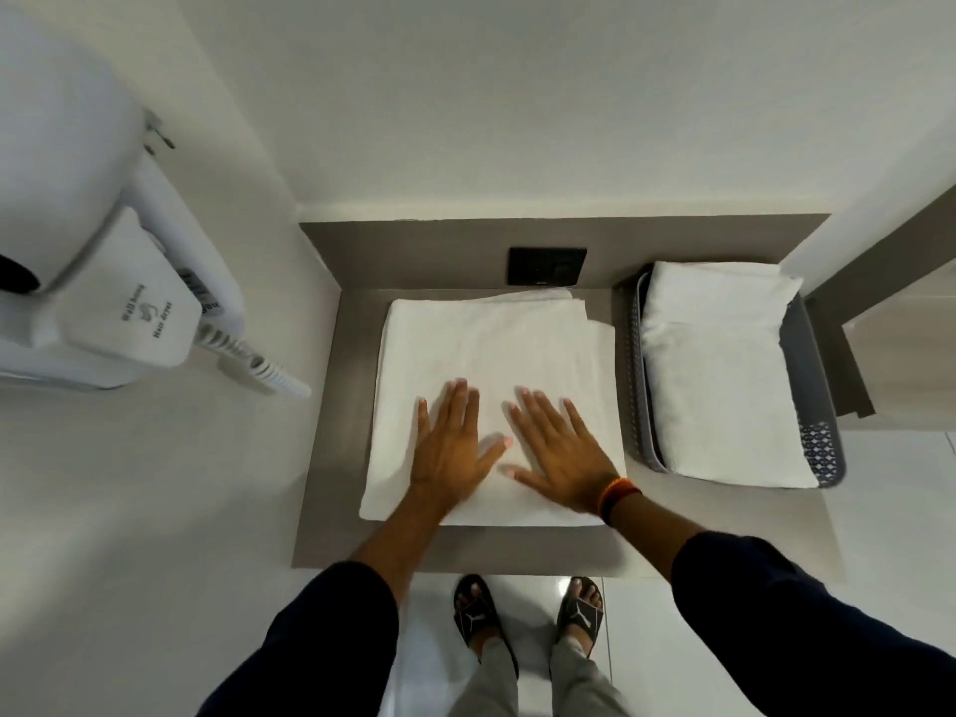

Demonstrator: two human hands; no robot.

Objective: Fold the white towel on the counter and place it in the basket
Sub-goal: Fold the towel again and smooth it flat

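A white towel (481,349) lies folded into a rough square on the grey counter (341,406). My left hand (449,447) rests flat on its near half, fingers spread. My right hand (561,450) lies flat beside it on the same towel, palm down, an orange band at the wrist. Neither hand grips anything. To the right stands a grey perforated basket (822,442) with another folded white towel (724,375) filling it.
A white wall-mounted hair dryer (119,302) with a coiled cord hangs at the left. A black wall socket (547,266) sits behind the towel. My feet in black sandals (527,613) stand on the tiled floor below the counter edge.
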